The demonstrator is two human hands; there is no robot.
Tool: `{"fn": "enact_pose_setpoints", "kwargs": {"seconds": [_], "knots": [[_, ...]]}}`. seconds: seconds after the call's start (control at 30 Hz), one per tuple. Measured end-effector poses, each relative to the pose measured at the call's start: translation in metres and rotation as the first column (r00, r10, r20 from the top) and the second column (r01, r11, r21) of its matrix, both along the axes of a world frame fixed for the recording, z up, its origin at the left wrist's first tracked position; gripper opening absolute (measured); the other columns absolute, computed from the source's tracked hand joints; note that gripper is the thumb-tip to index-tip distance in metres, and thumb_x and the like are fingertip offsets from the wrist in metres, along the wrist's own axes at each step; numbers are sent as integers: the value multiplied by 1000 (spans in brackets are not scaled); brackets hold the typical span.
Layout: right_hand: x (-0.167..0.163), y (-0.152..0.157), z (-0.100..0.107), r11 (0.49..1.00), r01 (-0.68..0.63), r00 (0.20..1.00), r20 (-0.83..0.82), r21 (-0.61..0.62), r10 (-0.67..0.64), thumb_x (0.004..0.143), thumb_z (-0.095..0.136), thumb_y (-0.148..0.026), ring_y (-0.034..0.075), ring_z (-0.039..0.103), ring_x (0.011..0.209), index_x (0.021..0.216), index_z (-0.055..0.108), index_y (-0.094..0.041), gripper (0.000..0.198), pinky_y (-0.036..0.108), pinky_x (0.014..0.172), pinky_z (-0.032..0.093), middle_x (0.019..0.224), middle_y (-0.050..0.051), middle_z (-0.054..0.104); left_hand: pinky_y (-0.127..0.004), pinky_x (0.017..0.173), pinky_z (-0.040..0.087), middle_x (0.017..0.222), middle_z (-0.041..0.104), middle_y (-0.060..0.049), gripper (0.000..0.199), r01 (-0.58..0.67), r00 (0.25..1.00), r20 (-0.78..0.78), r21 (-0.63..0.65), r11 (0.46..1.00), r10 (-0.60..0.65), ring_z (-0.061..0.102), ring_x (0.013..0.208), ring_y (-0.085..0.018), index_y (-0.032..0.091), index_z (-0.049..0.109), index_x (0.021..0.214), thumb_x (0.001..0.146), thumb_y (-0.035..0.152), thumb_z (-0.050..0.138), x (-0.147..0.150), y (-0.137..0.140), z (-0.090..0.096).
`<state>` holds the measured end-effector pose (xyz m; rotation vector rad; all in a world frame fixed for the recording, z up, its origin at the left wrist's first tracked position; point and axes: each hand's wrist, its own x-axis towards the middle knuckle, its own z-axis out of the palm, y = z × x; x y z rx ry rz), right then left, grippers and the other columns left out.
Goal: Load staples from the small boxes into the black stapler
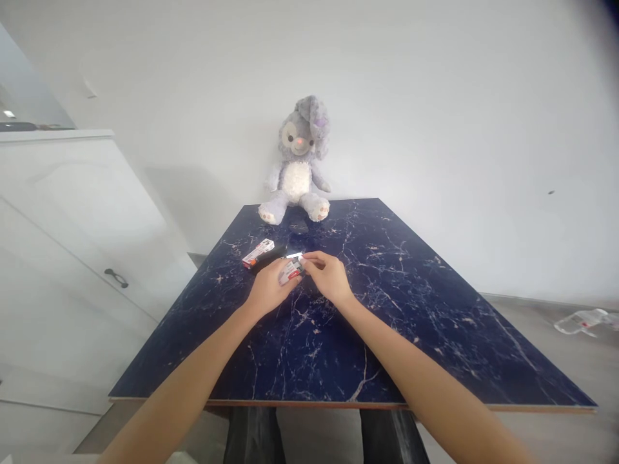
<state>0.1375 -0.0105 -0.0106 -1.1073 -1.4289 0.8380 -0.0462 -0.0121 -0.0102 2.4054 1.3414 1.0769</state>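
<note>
My left hand [267,287] is closed around a small white box [289,272] with a red patch on its side, held just over the dark blue marbled table [314,348]. My right hand [329,277] pinches at the box's far right end, where a white bit shows at the fingertips; whether that is a flap or something else I cannot tell. Just beyond my left hand lies another small box [258,253], white with red and orange print. Its near side looks black, and my left hand partly hides that area.
A grey plush toy [296,180] sits at the table's far edge against the white wall. Before its feet is a dark, unclear patch [298,227]. White cabinets [72,245] stand to the left. A clear plastic bottle [580,321] lies on the floor at the right.
</note>
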Motion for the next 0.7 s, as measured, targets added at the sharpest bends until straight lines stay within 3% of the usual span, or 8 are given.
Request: {"fn": "enact_pose_setpoints", "kwargs": {"seconds": [0.23,0.4,0.5,0.57,0.7], "knots": [[-1,-9,10,993,-83,993,96,88,75,88,64,-31,18,75,85,94,73,-24,13,29,81,59,92,1,78,-38,90,51,112,71,-7,36,37,998,42,33,999,-38,67,99,-25,23,63,121,87,35,65,-2,0,0],[-2,-6,2,996,-90,991,103,5,89,86,65,-33,17,74,78,92,71,-23,13,29,76,59,86,0,77,-40,91,52,112,72,-7,37,67,997,36,-42,997,-65,67,99,-26,24,65,120,86,39,66,1,-3,1],[-3,1,-6,996,-54,998,32,-65,56,83,67,-34,17,73,70,92,67,-23,15,30,72,59,80,0,76,-41,92,53,117,70,-8,48,91,986,152,-149,985,-68,67,102,-26,23,60,129,85,41,67,4,-4,0],[-1,8,-10,991,-43,996,-79,-124,34,82,68,-35,17,73,68,93,64,-22,17,30,69,60,79,0,76,-40,84,56,121,68,-10,54,165,942,329,-268,949,-71,68,97,-25,22,54,136,86,40,64,4,-1,-1],[6,20,-15,978,-35,972,-233,-206,-14,84,65,-35,16,73,67,92,64,-22,16,31,71,61,79,1,75,-37,70,59,119,69,-13,52,388,786,616,-443,808,-40,70,89,-24,19,57,133,85,37,62,-1,6,-3]]}}
